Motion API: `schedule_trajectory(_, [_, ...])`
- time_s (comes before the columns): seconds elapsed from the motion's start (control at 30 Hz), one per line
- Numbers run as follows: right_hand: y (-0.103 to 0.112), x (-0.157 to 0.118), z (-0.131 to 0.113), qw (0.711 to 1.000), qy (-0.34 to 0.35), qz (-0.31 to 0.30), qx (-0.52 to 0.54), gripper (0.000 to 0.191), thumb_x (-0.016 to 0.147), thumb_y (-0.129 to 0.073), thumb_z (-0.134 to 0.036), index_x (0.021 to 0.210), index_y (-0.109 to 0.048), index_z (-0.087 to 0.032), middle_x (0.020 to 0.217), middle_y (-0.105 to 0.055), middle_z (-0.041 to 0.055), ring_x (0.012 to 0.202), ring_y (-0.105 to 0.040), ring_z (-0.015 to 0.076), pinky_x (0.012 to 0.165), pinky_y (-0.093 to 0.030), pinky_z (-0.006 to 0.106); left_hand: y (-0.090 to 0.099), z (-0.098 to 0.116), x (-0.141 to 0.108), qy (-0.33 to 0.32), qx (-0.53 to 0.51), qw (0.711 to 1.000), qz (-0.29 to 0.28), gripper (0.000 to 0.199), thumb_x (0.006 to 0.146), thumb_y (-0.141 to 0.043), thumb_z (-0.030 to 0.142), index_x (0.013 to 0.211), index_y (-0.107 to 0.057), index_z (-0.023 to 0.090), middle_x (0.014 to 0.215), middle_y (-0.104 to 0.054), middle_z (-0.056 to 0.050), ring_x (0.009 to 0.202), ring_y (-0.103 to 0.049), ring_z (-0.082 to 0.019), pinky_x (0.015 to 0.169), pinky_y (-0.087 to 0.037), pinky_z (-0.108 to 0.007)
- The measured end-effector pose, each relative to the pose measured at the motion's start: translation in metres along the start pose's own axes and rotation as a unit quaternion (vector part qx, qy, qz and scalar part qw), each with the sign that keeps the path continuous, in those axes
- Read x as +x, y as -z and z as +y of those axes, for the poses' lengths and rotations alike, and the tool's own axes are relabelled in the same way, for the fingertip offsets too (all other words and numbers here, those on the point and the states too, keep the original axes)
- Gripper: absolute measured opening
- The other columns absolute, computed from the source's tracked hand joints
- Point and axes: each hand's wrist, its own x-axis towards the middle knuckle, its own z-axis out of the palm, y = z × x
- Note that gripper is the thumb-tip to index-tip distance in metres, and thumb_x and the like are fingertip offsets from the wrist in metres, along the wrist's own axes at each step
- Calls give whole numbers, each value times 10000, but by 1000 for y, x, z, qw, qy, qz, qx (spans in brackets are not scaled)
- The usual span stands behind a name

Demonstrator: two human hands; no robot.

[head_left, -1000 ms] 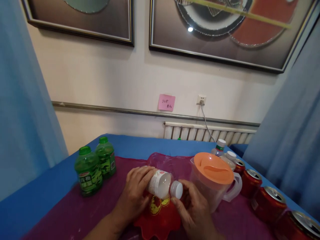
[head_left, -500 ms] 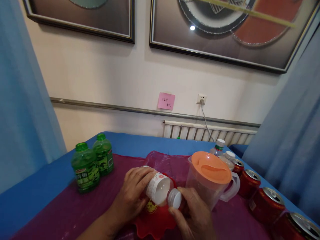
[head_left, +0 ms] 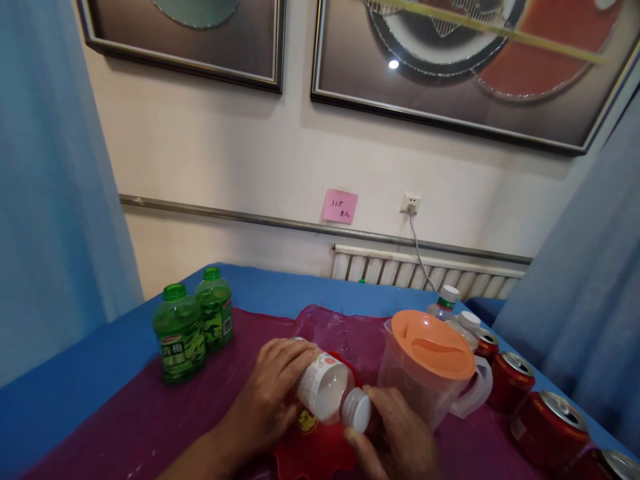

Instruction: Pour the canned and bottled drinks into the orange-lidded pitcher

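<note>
A clear plastic bottle (head_left: 327, 387) with a pale printed label lies tilted in front of me, its white cap (head_left: 359, 409) pointing right and toward me. My left hand (head_left: 267, 387) is wrapped around the bottle's body. The thumb and fingers of my right hand (head_left: 395, 433) are closed at the white cap; part of the grip is hidden. Beneath the bottle is a red scalloped-edge tray (head_left: 313, 453) with a gold mark. Just right of my right hand stands a clear pitcher (head_left: 407, 380) with an orange lid (head_left: 431, 343).
Two green bottles without visible caps (head_left: 180, 337) stand at the left. Two white-capped bottles (head_left: 467, 327) and several red cans (head_left: 547, 427) line the right side. A purple plastic sheet (head_left: 165, 427) covers part of the blue tablecloth (head_left: 280, 285). Blue curtains hang on both sides.
The whole view has shifted slightly, so everything sits a little further right and lower. Both hands stay on the bottle and its cap.
</note>
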Motion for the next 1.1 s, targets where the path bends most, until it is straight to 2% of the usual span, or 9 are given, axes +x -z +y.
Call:
schedule_trajectory(0.17, [-5,-7,3,1000,25,-4,-1,386,916,-581,-345,1279,-533,-222,918,-715,99,768,-709,239,654,-599,337,-1,1,-1,18,-29,999,-25,675,784,-544,57,1413,-433,276,1302,-653,-84,1200,-587,-263,1058,-414,-469])
schedule_trajectory(0.37, [-6,-10,1,999,25,-6,-31,590,902,-554,-200,1473,-423,-269,1197,-635,154,1032,-684,297,775,-617,419,1,2,-3,38,-34,998,-23,674,785,-553,62,1416,-431,265,1324,-637,-95,1228,-567,-272,1065,-414,-478])
schedule_trajectory(0.47, [-3,-11,2,999,10,8,-31,677,904,-606,-304,1526,-350,-234,1295,-582,187,1147,-626,353,808,-610,466,2,5,-3,39,-21,999,-22,638,818,-555,82,1419,-433,258,1335,-624,-96,1241,-550,-270,1068,-412,-469])
schedule_trajectory(0.6, [1,-12,8,1000,-4,5,-23,610,886,-653,-459,1411,-476,-205,1150,-648,177,1024,-671,345,747,-617,455,0,8,-3,30,-7,999,-11,636,813,-539,57,1412,-456,254,1317,-632,-91,1228,-554,-265,1070,-411,-464])
schedule_trajectory(0.7, [2,-10,7,1000,-1,6,-20,449,908,-640,-400,1308,-562,-212,1041,-678,130,911,-702,282,713,-620,386,-1,8,-3,26,-7,1000,-5,652,807,-520,44,1419,-449,257,1314,-630,-94,1220,-557,-266,1074,-401,-484])
schedule_trajectory(0.8, [1,-7,2,999,14,23,-42,393,919,-622,-277,1308,-594,-230,1074,-668,115,930,-706,251,735,-617,346,-2,7,-3,25,-10,1000,1,671,795,-519,41,1427,-433,251,1313,-627,-94,1215,-555,-267,1056,-410,-479])
schedule_trajectory(0.9, [0,-3,-3,998,31,37,-46,464,915,-611,-214,1373,-560,-268,1170,-650,113,1006,-694,260,776,-615,364,-2,5,-4,27,-13,1000,0,654,803,-561,79,1424,-427,236,1321,-619,-98,1219,-544,-272,1051,-407,-474])
schedule_trajectory(1.03, [3,-1,-4,998,15,36,-42,652,891,-661,-375,1481,-442,-204,1225,-640,158,1091,-658,338,784,-614,434,-3,6,-5,30,-15,999,-9,680,790,-564,69,1430,-411,242,1324,-614,-96,1223,-538,-272,1057,-394,-472])
schedule_trajectory(1.1, [5,-3,-2,999,1,29,-44,623,895,-658,-396,1455,-474,-196,1180,-652,155,1055,-671,330,766,-615,423,-4,7,-5,29,-14,999,-14,708,775,-546,46,1438,-403,248,1329,-612,-93,1229,-535,-273,1062,-388,-475])
